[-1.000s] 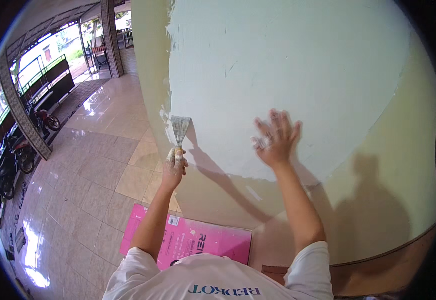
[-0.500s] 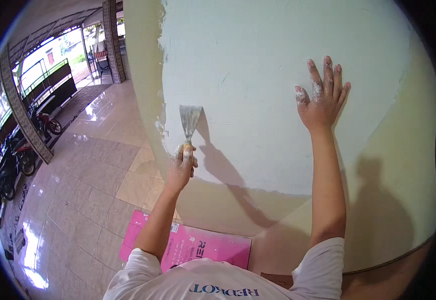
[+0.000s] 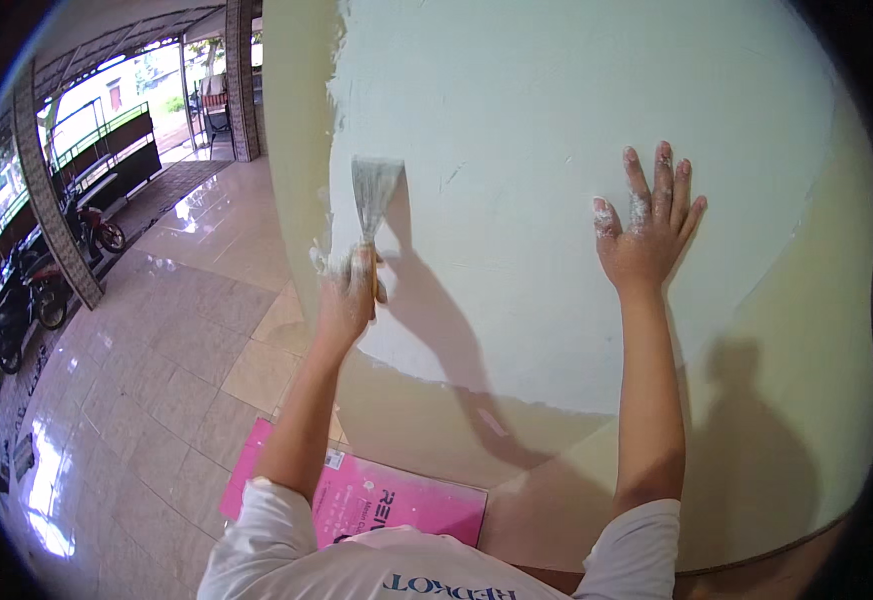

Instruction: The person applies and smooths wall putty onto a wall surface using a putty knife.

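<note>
My left hand (image 3: 351, 290) is closed around the handle of a putty knife (image 3: 377, 192), whose wide metal blade points up toward the wall's white patch near its left edge. Whether the blade's edge touches the wall I cannot tell. White powder or putty coats the fingers of both hands. My right hand (image 3: 649, 232), fingers spread, lies flat against the wall on the right side of the patch. The white patch (image 3: 497, 260) has ragged edges and a few small marks, with bare yellowish wall (image 3: 302, 120) around it.
Below the wall a pink cardboard box (image 3: 412, 500) lies on the glossy tiled floor (image 3: 172, 330). Off to the left stand a tiled pillar (image 3: 62, 210), parked motorbikes (image 3: 32, 300) and a dark gate (image 3: 107, 150). My shadow (image 3: 752, 430) falls on the wall at lower right.
My left hand has moved the putty knife higher up the wall. My right hand stays flat on the wall; the whole view has shifted slightly.
</note>
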{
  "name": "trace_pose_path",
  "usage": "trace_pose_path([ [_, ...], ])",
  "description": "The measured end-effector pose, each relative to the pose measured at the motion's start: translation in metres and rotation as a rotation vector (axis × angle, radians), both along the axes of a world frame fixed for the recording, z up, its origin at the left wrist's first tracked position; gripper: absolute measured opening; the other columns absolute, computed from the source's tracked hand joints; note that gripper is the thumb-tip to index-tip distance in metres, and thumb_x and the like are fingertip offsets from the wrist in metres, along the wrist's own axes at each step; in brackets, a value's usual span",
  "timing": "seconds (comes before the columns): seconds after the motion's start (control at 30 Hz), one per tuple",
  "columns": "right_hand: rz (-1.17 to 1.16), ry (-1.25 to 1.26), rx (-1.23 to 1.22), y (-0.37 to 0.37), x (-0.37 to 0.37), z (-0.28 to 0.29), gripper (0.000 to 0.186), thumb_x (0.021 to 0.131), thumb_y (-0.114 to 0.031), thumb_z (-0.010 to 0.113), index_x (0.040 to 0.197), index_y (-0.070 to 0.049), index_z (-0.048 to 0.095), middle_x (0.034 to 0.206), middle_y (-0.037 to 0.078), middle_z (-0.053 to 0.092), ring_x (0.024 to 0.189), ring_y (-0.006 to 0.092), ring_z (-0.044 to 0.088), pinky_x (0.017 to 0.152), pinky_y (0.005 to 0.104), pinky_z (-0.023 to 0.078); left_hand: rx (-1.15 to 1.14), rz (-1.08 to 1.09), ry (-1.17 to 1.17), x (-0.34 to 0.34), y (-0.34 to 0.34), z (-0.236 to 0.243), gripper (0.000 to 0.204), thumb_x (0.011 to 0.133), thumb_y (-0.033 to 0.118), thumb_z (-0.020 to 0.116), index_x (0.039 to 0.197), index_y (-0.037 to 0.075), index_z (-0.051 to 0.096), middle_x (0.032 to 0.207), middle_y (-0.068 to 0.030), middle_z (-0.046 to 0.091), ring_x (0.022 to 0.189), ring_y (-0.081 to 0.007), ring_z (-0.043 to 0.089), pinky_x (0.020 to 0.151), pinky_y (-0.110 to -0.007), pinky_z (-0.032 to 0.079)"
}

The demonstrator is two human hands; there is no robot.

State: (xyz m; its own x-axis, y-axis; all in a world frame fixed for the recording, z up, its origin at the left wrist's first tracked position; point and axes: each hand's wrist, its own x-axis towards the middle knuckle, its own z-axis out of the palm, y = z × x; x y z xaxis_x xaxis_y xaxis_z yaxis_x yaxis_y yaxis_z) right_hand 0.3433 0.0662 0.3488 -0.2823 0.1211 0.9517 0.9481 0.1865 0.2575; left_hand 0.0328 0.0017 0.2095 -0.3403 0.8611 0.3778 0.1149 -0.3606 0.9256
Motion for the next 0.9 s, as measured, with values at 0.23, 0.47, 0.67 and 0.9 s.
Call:
trace_pose_path([
  [0.23,-0.006,0.007,0.009,-0.001,0.001,-0.001,0.059,0.084,-0.039,0.061,0.139,-0.031,0.044,0.152,0.0,0.029,0.141,0.0276,0.021,0.113,0.0554,0.01,0.142,0.001,0.085,-0.016,0.003,0.051,0.046,0.099,0.046,0.037,0.092,0.004,0.055,0.052,-0.0027,0.049,0.04,-0.008,0.04,0.04,-0.024,0.032],
  [0.47,-0.017,0.008,0.005,-0.002,-0.001,-0.002,0.057,0.085,-0.043,0.059,0.139,-0.033,0.044,0.151,0.0,0.031,0.141,0.0275,0.023,0.113,0.0554,0.01,0.212,-0.01,0.137,-0.037,0.022,0.071,0.043,0.099,0.048,0.038,0.095,0.008,0.054,0.057,0.001,0.047,0.046,-0.0052,0.036,0.043,-0.021,0.027],
  [0.67,0.002,0.016,0.002,-0.002,-0.003,-0.001,0.058,0.083,-0.037,0.062,0.139,-0.031,0.044,0.152,-0.001,0.029,0.142,0.0257,0.022,0.113,0.0538,0.01,0.2,-0.056,0.169,-0.062,0.011,0.179,0.043,0.098,0.049,0.039,0.097,0.008,0.054,0.058,0.0022,0.044,0.045,-0.0042,0.031,0.041,-0.021,0.023],
  [0.9,-0.013,0.013,-0.02,0.0,0.004,-0.003,0.062,0.083,-0.043,0.061,0.14,-0.036,0.04,0.152,0.0,0.029,0.142,0.0281,0.02,0.113,0.0566,0.007,0.112,-0.112,0.085,-0.038,0.012,0.119,0.041,0.098,0.049,0.037,0.097,0.01,0.051,0.06,-0.0002,0.046,0.044,-0.0053,0.031,0.04,-0.022,0.024],
])
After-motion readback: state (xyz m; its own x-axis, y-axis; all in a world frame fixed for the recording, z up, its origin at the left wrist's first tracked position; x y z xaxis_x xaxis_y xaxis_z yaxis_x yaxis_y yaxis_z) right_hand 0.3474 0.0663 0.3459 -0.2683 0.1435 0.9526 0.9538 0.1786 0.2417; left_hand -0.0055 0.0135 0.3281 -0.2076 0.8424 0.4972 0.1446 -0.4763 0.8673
